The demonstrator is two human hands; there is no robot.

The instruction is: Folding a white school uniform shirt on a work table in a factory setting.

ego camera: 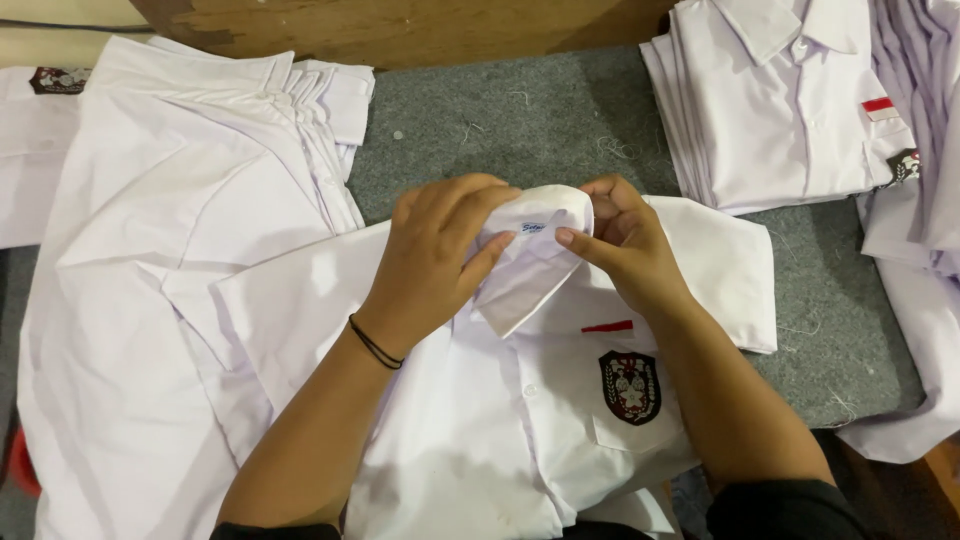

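Note:
A white short-sleeved shirt (500, 420) lies front-up on the grey work surface (540, 120), with a dark crest and a small red strip on its chest pocket. My left hand (435, 255) and my right hand (625, 245) both pinch the collar (535, 240) at the top of the shirt, fingers curled over its folded edge. A small label shows inside the collar between my thumbs. A thin black band circles my left wrist.
A pile of unfolded white shirts (170, 230) spreads over the left side. A neat stack of folded white shirts (790, 100) sits at the back right, more white cloth (920, 240) hangs off the right edge. A wooden board (400, 25) runs along the back.

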